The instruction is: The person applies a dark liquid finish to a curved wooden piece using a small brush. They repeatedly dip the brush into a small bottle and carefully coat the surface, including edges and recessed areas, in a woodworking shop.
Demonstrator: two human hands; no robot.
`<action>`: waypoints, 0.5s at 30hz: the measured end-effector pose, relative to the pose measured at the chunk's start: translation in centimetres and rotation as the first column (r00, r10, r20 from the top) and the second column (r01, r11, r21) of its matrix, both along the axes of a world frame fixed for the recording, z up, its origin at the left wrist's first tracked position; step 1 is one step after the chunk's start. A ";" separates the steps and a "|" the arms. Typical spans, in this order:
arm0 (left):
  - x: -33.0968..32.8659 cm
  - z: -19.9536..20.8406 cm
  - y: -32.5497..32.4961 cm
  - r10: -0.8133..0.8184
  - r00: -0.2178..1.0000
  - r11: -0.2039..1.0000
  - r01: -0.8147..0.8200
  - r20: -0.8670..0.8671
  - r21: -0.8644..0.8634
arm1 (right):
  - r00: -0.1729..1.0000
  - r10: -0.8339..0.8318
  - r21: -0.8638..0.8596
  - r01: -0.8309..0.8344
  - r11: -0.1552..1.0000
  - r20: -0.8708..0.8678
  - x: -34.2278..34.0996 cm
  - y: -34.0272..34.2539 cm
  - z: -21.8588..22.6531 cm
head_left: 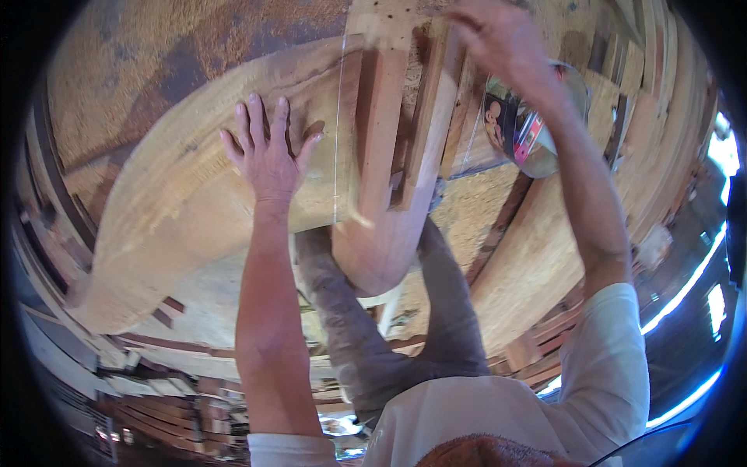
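Across a dusty work surface [93,101], left of the slotted beam [381,237], a wide curved board [191,183] lies under the left hand [268,162], its fingers spread, probably heavy and stiff, best held by opposite edges, while blur hides the right hand's [502,39] grip.

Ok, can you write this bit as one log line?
left hand: spread on curved board | right hand: blurred, grip unclear | slotted wood: right of board
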State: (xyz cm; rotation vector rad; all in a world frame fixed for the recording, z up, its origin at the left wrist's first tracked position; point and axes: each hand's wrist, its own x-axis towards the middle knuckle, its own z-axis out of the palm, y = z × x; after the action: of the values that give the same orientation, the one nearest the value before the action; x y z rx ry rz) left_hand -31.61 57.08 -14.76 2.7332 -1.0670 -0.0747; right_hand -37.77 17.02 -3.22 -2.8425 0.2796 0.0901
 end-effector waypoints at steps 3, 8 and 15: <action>0.3 0.1 -0.3 -0.046 0.998 0.998 0.047 0.037 -0.039 | 0.924 -0.381 0.391 0.346 0.853 0.015 -1.8 7.5 -3.3; 0.5 0.3 -0.2 -0.057 0.998 0.998 0.057 0.035 -0.002 | 0.709 -0.701 0.636 0.508 0.581 0.075 -1.0 13.5 -7.0; 0.5 0.6 -0.6 -0.061 0.998 0.998 0.061 0.003 0.025 | 0.847 -0.468 0.569 0.522 0.636 -0.254 -2.5 16.8 -7.1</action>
State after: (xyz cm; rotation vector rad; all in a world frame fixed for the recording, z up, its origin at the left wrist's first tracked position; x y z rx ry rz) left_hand -31.10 56.51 -14.15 2.7237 -1.1577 -0.0925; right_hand -40.28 33.80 -10.36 -2.0122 0.8706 0.1526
